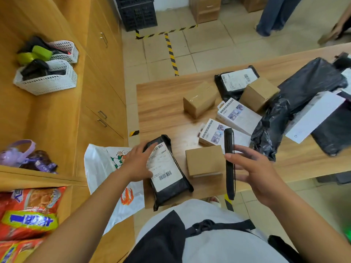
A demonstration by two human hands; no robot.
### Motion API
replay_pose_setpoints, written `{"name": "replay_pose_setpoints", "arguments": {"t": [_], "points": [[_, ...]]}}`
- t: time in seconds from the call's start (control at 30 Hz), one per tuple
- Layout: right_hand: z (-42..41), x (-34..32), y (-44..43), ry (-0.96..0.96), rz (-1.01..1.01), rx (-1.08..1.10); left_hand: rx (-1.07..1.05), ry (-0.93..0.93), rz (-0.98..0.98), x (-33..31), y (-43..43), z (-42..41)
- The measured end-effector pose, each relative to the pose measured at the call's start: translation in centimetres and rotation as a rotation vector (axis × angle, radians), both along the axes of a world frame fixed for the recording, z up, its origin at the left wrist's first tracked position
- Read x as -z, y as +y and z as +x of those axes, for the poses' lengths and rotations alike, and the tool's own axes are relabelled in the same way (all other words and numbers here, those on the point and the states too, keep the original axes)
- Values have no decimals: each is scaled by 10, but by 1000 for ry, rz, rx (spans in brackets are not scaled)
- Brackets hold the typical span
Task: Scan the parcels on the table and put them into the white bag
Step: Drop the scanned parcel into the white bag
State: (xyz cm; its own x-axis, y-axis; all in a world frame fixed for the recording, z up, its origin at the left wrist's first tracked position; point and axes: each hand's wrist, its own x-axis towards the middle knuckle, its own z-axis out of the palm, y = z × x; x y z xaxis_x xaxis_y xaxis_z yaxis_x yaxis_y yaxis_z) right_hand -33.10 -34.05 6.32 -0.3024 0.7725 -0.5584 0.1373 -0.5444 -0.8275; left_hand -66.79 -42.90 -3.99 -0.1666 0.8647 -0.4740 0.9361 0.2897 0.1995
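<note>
A black poly parcel (171, 185) with a white barcode label lies at the near left corner of the wooden table (161, 111). My left hand (137, 162) rests on its left side, fingers spread over the label's top. My right hand (254, 173) holds a black handheld scanner (229, 162) edge-on, upright above the table's front edge. The white bag (102, 168) with a printed cartoon and shrimp hangs off the table's left side. A small cardboard box (205, 161) sits between my hands.
More parcels fill the table's right half: two cardboard boxes (199, 99), (259, 93), two white product boxes (236, 114), a labelled black parcel (235, 81), crumpled black bags (271, 128). Wooden cabinets (102, 92) stand left, with white baskets (47, 80). A person's legs (275, 16) show far back.
</note>
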Motion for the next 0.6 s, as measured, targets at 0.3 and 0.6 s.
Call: {"name": "replay_pose_setpoints", "arguments": {"t": [0.3, 0.6], "points": [[-36, -11, -20, -128, 17, -55, -408, -248, 231, 45, -56, 50], [-77, -40, -19, -676, 127, -545, -333, -303, 295, 79, -65, 40]]}}
